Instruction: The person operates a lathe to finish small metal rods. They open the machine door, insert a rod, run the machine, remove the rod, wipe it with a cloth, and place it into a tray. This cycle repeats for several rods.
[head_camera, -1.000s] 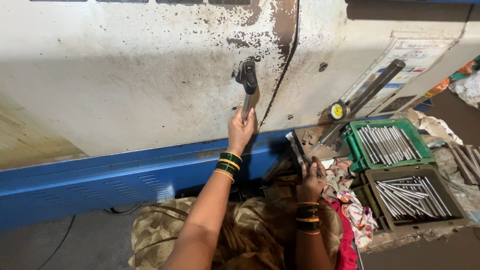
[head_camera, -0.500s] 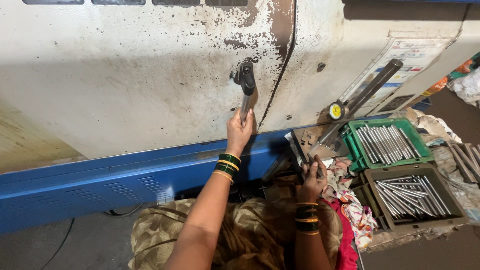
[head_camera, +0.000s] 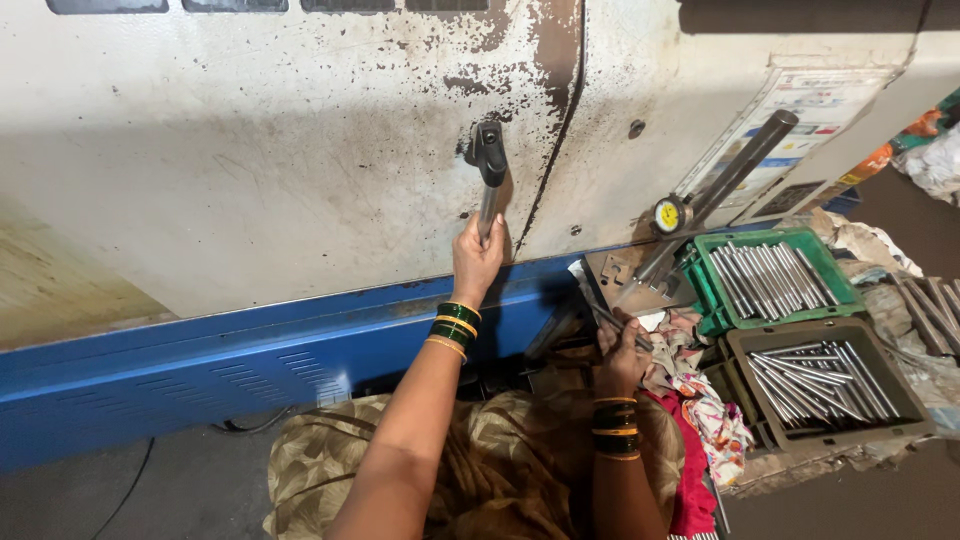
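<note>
Two bare hands work at a worn, paint-chipped machine panel (head_camera: 300, 180) filling the upper frame. At centre, the left hand (head_camera: 477, 258) is clamped around the lower end of a metal lever handle (head_camera: 489, 170) that hangs from the panel. Lower right of centre, the right hand (head_camera: 622, 352) is closed on a thin steel rod (head_camera: 612, 318), just below a dial gauge stand (head_camera: 668, 215). At right, a green tray (head_camera: 770, 280) and a dark tray (head_camera: 825, 375) both hold more rods, beside crumpled cloths (head_camera: 700, 400). A blue base (head_camera: 200, 360) runs beneath the panel.
</note>
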